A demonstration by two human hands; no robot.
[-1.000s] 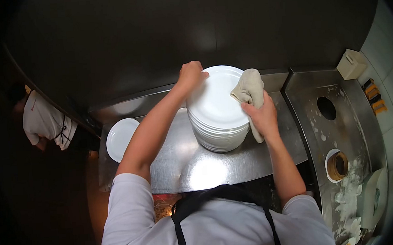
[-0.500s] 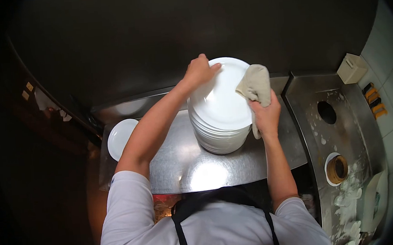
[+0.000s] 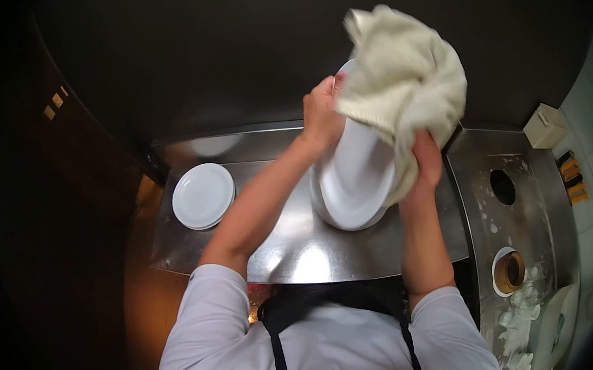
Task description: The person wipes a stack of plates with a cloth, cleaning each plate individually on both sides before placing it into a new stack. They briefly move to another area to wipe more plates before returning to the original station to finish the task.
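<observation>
My left hand (image 3: pixel 324 111) grips the far left edge of a white plate (image 3: pixel 348 66), thumb on its rim. The plate is tilted up over the stack and mostly hidden by a cloth. The pale beige cloth (image 3: pixel 405 67), bunched and slightly blurred, is in my right hand (image 3: pixel 424 166), which presses it over the right side of the plate. Beneath them a stack of white plates (image 3: pixel 356 205) stands on the steel counter (image 3: pixel 280 248). Left of my forearm lies a low pile of white plates (image 3: pixel 203 195).
On the right is a wet steel sink surface (image 3: pixel 519 217) with a round hole (image 3: pixel 502 186). A white dish with a brown ring-shaped item (image 3: pixel 509 272) and foam lie on it. A white box (image 3: pixel 545 126) and yellow-black items (image 3: pixel 571 178) stand along the tiled wall.
The cloth has opened out and swung up over the plate from its right edge. My left hand has moved right with the rim. The view has shifted, showing more of the left pile.
</observation>
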